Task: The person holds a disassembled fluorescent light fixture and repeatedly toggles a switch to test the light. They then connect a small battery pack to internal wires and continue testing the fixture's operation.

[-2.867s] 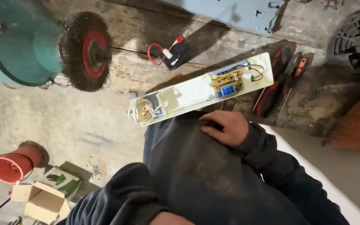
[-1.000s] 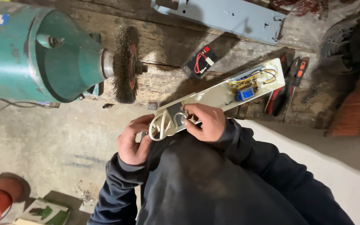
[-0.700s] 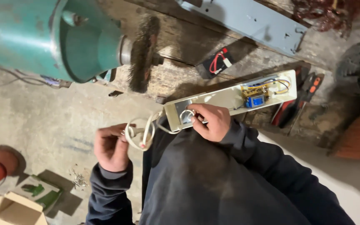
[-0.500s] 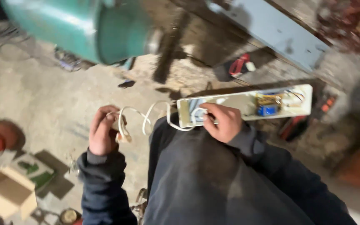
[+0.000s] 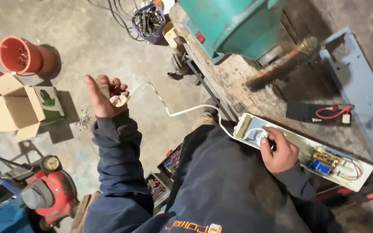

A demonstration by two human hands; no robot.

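Far left on the floor: a red bucket [image 5: 20, 54], an open cardboard box [image 5: 11, 108] and, lower down, a red machine [image 5: 50, 194], all well apart from the work.

Next, the left hand [image 5: 106, 97]: raised over the floor with the arm stretched out, fingers curled shut around the free end of the white cable [image 5: 173, 113]. A moment ago sat close by the chest with the cable bunched in loops; now swung far out to the left, away from the table [image 5: 255, 95].

Between the hands: the cable, no longer looped, runs in one loose line from the left fist down over the table's edge and into the near end of the white housing [image 5: 346, 177]. Reads as slack drawn out to full length, with the far end anchored inside the casing.

Right of that, the right hand [image 5: 279, 153]: still planted on the housing's near end, fingers closed down over the spot where the cable enters, pinning the casing flat on the table. Cannot tell whether the fingers pinch the cable itself or only press on it.

Further right: the small circuit board [image 5: 324, 162] with coloured wires inside the open housing, untouched; behind, a black battery pack [image 5: 311, 113], a wire brush wheel [image 5: 281, 64] on the green motor [image 5: 238, 23], and a blue metal bracket [image 5: 359, 86].
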